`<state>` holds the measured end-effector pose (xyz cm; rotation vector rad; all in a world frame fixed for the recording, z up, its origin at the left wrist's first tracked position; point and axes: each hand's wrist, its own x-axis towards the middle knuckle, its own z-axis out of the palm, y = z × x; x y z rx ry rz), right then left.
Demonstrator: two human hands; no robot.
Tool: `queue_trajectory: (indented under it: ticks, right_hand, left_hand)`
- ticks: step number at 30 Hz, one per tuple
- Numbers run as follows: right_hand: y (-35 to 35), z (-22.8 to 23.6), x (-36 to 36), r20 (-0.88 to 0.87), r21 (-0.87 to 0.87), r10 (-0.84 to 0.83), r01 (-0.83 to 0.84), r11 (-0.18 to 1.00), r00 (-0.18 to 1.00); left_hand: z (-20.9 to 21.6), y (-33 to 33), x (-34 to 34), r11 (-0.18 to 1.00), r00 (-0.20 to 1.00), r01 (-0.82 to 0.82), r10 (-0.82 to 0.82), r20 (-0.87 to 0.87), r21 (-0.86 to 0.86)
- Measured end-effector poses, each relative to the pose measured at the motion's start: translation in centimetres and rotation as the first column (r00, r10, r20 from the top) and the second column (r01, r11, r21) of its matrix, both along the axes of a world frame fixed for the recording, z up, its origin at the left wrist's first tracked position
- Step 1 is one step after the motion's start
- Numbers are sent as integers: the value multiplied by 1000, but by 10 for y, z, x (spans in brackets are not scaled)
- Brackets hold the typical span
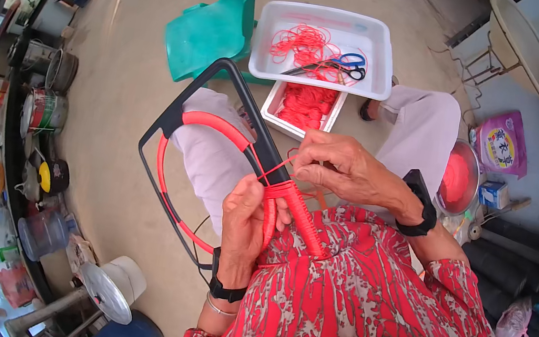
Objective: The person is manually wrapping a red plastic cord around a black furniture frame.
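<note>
A black frame [245,108] with rounded corners leans across my lap. Inside it sits a ring [210,120], partly wrapped in red cord with black stretches showing. Tight turns of red cord [306,219] cover the frame's near side. My left hand [245,217] is closed around the ring and frame where they meet, thumb on top, fingertips showing beyond the wrapped part. Just right of it, my right hand [339,165] pinches a red cord [279,167] that runs taut to the frame above the wrapping. The cord's loose end is partly hidden behind my right hand.
Ahead stands a white tray [260,42] holding loose red cord [305,45] and blue-handled scissors [350,60]. Below it, a white box [270,114] contains red cord bundles. A green chair [209,37] is beside the tray. Right: a metal basin [465,205] and purple bag [502,144]. Cookware lines the left.
</note>
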<state>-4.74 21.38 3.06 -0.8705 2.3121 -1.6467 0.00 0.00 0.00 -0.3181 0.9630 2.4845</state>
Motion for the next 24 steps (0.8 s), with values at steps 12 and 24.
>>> queue_trajectory:
  ticks: [12, 24]
  right_hand:
    - [0, 3, -4, -123, 76, -80, 89, 993, 989]
    - [4, 12, -10, -169, -43, -91, 85, 995, 981]
  left_hand:
    - [-4, -1, -2, 999, 999, -7, 5, 43, 47]
    - [-2, -6, 2, 998, 1000, -4, 4, -5, 69]
